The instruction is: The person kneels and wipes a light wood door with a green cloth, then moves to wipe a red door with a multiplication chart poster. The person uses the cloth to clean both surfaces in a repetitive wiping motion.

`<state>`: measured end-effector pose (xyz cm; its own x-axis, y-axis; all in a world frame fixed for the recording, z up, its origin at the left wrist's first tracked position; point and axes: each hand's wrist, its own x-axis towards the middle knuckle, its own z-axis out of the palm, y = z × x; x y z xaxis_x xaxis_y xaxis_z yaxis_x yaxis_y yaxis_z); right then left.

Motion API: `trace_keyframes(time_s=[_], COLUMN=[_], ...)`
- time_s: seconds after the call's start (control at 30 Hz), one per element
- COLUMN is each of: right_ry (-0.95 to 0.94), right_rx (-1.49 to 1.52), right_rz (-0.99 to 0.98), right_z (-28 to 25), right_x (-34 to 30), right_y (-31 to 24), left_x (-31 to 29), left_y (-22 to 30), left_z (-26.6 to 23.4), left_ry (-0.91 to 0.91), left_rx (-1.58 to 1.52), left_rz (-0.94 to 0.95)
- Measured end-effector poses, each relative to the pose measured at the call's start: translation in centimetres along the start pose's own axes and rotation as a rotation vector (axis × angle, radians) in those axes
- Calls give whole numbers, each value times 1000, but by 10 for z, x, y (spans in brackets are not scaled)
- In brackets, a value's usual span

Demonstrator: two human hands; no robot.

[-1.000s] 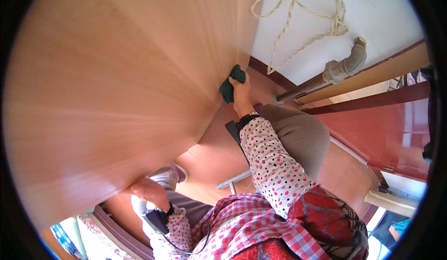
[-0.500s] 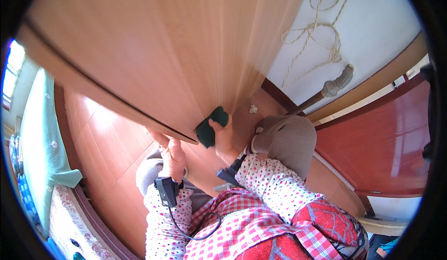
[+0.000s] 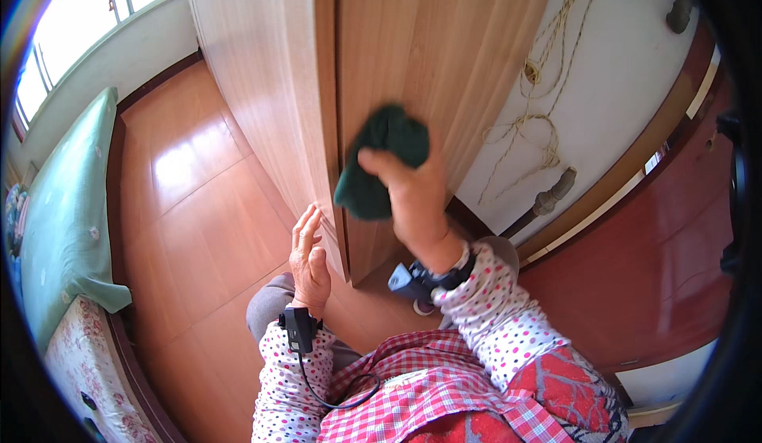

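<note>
A dark green cloth (image 3: 373,185) is gripped in my right hand (image 3: 419,205), slightly blurred by motion. It lies against the side panel of a tall light-wood cabinet (image 3: 444,46), close to the vertical dark gap behind the front face. Lower and to the left, my left hand (image 3: 309,264) has its fingers stretched upward beside the lower front face (image 3: 262,94) of the cabinet. Its fingertips seem to touch the wood there. Nothing shows in this hand. A small black device is strapped to each wrist.
Right of the cabinet, a looped cord (image 3: 548,153) hangs on the white wall above a grey pipe fitting (image 3: 553,193). A dark red panel (image 3: 635,284) stands at the right. At the left is a bed with a pale green cover (image 3: 67,221), beside reddish floor tiles (image 3: 186,244).
The view has shifted, and both the cabinet's front and side now show. My right hand has moved the cloth up the side panel. My left hand has turned, its fingers pointing upward.
</note>
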<state>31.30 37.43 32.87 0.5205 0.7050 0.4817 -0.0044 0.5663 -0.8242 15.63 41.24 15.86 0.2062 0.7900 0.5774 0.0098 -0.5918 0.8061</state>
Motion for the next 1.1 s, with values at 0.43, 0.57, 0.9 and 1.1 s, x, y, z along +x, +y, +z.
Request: trace_keyframes(time_s=[0.43, 0.57, 0.9, 1.1], right_ry=[-9, 3, -303, -416], right_rx=[-674, -745, -899, -473], right_rz=[-1204, -1311, -656, 303], right_z=[72, 39, -40, -59], right_x=[113, 101, -42, -85], right_y=[-145, -82, 100, 130], left_x=[-5, -8, -15, -32], left_y=[1, 6, -26, -29], left_z=[-4, -4, -13, -13], left_ry=[35, 63, -51, -114], left_rx=[57, 80, 344, 284], left_rz=[-23, -53, -79, -83])
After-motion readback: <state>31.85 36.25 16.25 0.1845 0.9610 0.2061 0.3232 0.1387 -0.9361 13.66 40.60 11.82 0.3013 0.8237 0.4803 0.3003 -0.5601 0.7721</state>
